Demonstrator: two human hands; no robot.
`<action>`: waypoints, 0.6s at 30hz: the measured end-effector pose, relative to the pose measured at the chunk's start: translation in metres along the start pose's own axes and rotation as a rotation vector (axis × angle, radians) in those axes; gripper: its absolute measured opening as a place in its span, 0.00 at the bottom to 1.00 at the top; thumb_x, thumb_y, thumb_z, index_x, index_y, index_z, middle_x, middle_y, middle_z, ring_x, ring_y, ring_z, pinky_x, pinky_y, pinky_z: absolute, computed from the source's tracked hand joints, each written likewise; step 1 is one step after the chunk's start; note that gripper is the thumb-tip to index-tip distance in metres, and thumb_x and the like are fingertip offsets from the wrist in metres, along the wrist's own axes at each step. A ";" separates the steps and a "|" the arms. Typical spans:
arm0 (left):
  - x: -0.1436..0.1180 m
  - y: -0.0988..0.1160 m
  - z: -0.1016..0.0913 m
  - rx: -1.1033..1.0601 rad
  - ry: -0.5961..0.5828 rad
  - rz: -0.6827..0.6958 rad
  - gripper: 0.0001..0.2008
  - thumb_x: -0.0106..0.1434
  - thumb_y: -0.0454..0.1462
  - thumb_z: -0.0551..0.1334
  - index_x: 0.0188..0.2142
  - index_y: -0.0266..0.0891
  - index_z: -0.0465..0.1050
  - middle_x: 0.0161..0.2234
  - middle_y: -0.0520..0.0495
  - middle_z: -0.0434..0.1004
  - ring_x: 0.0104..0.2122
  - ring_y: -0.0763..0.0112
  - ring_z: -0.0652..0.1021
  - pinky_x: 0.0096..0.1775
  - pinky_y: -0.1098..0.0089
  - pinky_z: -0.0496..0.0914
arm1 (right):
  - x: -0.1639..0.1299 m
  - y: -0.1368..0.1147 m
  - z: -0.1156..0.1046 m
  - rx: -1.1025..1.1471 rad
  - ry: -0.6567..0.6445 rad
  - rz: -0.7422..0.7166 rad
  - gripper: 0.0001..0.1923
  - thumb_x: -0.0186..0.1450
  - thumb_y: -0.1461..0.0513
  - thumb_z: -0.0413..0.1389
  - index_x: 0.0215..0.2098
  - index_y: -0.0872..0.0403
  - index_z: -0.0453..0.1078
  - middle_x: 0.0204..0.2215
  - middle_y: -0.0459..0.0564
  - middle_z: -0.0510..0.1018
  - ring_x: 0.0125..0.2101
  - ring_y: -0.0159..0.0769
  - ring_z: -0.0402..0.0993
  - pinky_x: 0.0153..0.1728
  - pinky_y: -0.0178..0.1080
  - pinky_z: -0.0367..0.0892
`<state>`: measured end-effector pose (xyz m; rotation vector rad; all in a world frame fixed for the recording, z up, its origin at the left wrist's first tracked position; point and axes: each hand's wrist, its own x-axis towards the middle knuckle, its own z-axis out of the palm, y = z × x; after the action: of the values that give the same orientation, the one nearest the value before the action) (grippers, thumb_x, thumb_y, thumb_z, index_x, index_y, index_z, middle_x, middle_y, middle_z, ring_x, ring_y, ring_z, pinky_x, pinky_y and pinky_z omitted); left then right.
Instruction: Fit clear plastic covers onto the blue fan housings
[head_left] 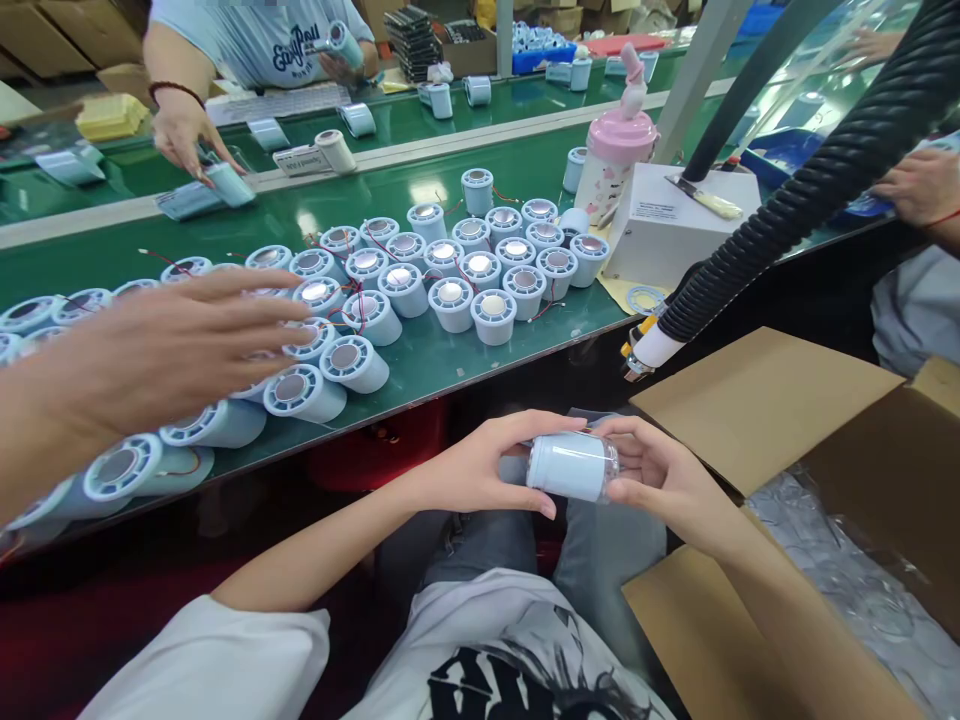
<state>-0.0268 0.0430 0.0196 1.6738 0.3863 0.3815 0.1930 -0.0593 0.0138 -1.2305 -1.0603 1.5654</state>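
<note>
Over my lap I hold a light-blue cylindrical housing [566,465], lying sideways, with a clear plastic piece [611,460] at its right end. My left hand [487,465] is closed around the left end, thumb below and fingers above. My right hand [660,475] grips the right end at the clear piece; some of its fingers are hidden behind. Beyond my hands, many similar housings [493,315] stand or lean in rows on the green bench [420,365], with metallic discs in their upturned ends and thin red and black wires.
A co-worker's hand [165,350] reaches over the housings from the left. Across the bench a person [247,50] handles blue parts. A black corrugated hose [780,200] hangs at the right, above an open cardboard box [757,400] of clear plastic pieces. A pink-lidded cup [619,150] stands beside a white box [675,220].
</note>
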 end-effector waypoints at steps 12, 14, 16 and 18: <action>-0.001 -0.002 -0.003 0.043 0.004 0.112 0.37 0.51 0.35 0.73 0.60 0.47 0.65 0.60 0.41 0.67 0.59 0.58 0.69 0.55 0.63 0.69 | 0.009 0.005 0.007 0.187 0.026 0.185 0.23 0.62 0.47 0.60 0.44 0.54 0.63 0.28 0.47 0.78 0.26 0.33 0.78 0.27 0.32 0.75; -0.002 -0.002 -0.003 0.039 0.008 0.114 0.37 0.51 0.36 0.73 0.60 0.47 0.66 0.60 0.41 0.67 0.59 0.57 0.68 0.56 0.62 0.68 | 0.010 0.005 0.010 0.214 0.008 0.223 0.24 0.62 0.44 0.58 0.42 0.55 0.63 0.25 0.47 0.78 0.23 0.33 0.78 0.23 0.30 0.73; -0.002 -0.003 -0.003 0.032 0.008 0.117 0.37 0.50 0.37 0.73 0.59 0.46 0.66 0.60 0.40 0.66 0.60 0.56 0.67 0.58 0.61 0.67 | 0.011 0.005 0.012 0.241 -0.001 0.257 0.25 0.61 0.42 0.57 0.39 0.55 0.64 0.23 0.47 0.77 0.20 0.32 0.77 0.19 0.28 0.71; -0.003 -0.004 -0.003 0.026 0.005 0.124 0.37 0.50 0.37 0.73 0.60 0.47 0.65 0.61 0.40 0.65 0.61 0.56 0.66 0.58 0.60 0.66 | 0.011 0.005 0.014 0.265 -0.003 0.284 0.27 0.60 0.40 0.57 0.35 0.55 0.64 0.21 0.47 0.77 0.18 0.32 0.76 0.17 0.27 0.70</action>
<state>-0.0308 0.0448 0.0156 1.7270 0.2934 0.4742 0.1774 -0.0513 0.0081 -1.2321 -0.6722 1.8560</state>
